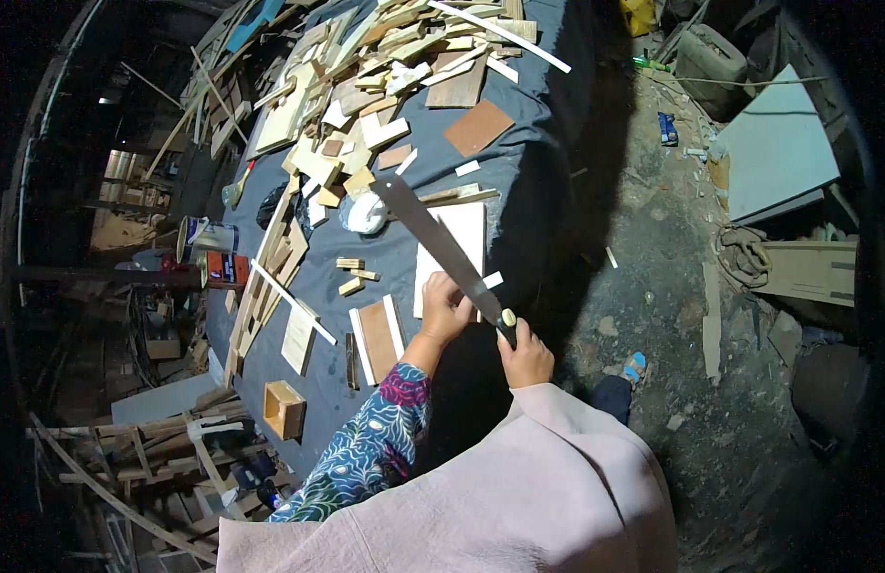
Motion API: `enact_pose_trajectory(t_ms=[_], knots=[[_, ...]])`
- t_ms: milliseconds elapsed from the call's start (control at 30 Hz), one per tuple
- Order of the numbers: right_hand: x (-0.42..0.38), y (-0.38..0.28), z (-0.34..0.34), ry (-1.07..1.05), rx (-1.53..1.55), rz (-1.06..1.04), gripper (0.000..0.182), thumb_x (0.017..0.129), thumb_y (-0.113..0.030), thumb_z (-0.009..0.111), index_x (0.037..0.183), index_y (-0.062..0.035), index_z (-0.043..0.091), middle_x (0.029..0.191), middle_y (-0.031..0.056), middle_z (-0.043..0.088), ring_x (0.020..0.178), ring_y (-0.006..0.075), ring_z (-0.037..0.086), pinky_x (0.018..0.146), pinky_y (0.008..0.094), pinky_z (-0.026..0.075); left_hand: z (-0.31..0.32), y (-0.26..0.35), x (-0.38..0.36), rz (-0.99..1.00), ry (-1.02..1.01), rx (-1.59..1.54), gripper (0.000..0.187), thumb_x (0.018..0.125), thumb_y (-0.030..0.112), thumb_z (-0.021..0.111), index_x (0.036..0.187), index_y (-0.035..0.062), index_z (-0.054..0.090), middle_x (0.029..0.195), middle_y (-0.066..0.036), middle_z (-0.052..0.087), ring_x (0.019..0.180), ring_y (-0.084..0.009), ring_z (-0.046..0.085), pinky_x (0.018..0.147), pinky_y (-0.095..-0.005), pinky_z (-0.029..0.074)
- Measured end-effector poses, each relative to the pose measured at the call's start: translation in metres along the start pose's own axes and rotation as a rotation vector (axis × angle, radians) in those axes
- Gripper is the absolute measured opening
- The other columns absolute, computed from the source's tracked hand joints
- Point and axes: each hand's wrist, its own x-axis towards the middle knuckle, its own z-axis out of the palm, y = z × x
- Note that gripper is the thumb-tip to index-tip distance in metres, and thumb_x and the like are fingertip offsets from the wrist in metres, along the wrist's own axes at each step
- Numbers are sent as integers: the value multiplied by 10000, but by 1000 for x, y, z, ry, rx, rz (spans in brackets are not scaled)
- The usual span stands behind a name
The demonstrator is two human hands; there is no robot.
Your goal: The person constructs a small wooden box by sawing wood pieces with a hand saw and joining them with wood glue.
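Observation:
My right hand (526, 359) is closed around the handle of a hand saw (433, 239), whose long metal blade points up and to the left. Under the blade lies a white board (452, 250) at the edge of the cloth-covered table. My left hand (444, 309) is at the board's near end, its fingers curled beside the blade; what they grip is hard to make out. A small white piece (493, 280) shows just right of the blade. Left of my left hand is a brown panel (376, 336) with white strips along its sides.
A heap of wood scraps (366, 86) covers the table's far end. An open wooden box (284, 411), small blocks (351, 286) and tins (225, 270) are on the left. At the right, a pale panel (781, 148) leans above the littered floor (653, 315).

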Motion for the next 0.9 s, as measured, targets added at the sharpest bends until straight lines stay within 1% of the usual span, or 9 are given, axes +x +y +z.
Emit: enact_pose_trajectory(t_ms=[133, 200, 367, 600, 700, 733, 800, 867, 900], knots=[[-10, 4, -1, 12, -71, -19, 333, 725, -308, 580, 955, -98, 463, 702, 101, 545, 638, 277, 564, 523, 383, 454, 7, -14, -4, -110, -30, -120, 149, 592, 118, 604, 732, 73, 578, 791, -105, 557, 779, -306, 510, 689, -371, 368], [-18, 14, 1, -23, -110, -5, 340, 728, -307, 575, 964, -92, 460, 701, 101, 544, 638, 273, 565, 529, 379, 455, 8, -16, -6, -81, -32, -68, 142, 596, 117, 598, 730, 71, 579, 798, -101, 557, 778, -304, 511, 688, -370, 371], [-10, 28, 14, 4, -100, -7, 365, 699, -324, 602, 937, -90, 456, 704, 96, 545, 645, 273, 563, 546, 387, 454, 10, -16, -6, -76, 19, -63, 132, 587, 120, 602, 708, 73, 581, 776, -100, 559, 776, -307, 509, 694, -375, 372], [-7, 41, 20, 26, -53, -38, 355, 679, -328, 609, 917, -110, 461, 669, 96, 545, 616, 285, 556, 529, 404, 449, 11, -23, -7, -164, -73, -28, 121, 582, 114, 596, 696, 79, 577, 757, -96, 553, 783, -293, 510, 692, -377, 367], [10, 31, 18, -13, 40, -67, 318, 684, -345, 599, 841, -111, 452, 656, 105, 556, 614, 296, 561, 530, 412, 449, 12, -11, -6, -136, -50, -48, 120, 588, 115, 592, 701, 80, 573, 765, -94, 549, 791, -293, 506, 699, -383, 359], [17, 23, 13, -42, -4, -61, 313, 692, -351, 588, 813, -102, 441, 666, 114, 562, 633, 298, 565, 534, 408, 451, 11, -10, -7, -138, -37, -34, 123, 593, 119, 592, 709, 81, 573, 774, -93, 547, 792, -294, 505, 701, -384, 358], [19, 27, 14, -57, 24, -58, 320, 691, -362, 585, 814, -99, 451, 650, 114, 560, 621, 301, 567, 530, 407, 453, 9, -15, -5, -126, -19, -9, 127, 598, 123, 592, 717, 83, 573, 784, -92, 545, 793, -294, 504, 703, -385, 356], [8, 44, 17, -43, 22, -38, 325, 683, -365, 594, 809, -97, 462, 633, 115, 560, 600, 306, 567, 522, 413, 452, 12, -21, -8, -202, -71, -49, 135, 606, 124, 590, 734, 85, 571, 798, -92, 541, 786, -294, 502, 696, -387, 356], [5, 51, 21, -57, 44, -28, 318, 677, -359, 601, 805, -98, 472, 622, 120, 558, 579, 312, 564, 515, 422, 451, 12, -21, -8, -170, -57, -21, 139, 608, 120, 590, 739, 81, 567, 786, -98, 541, 774, -291, 506, 675, -380, 367]])
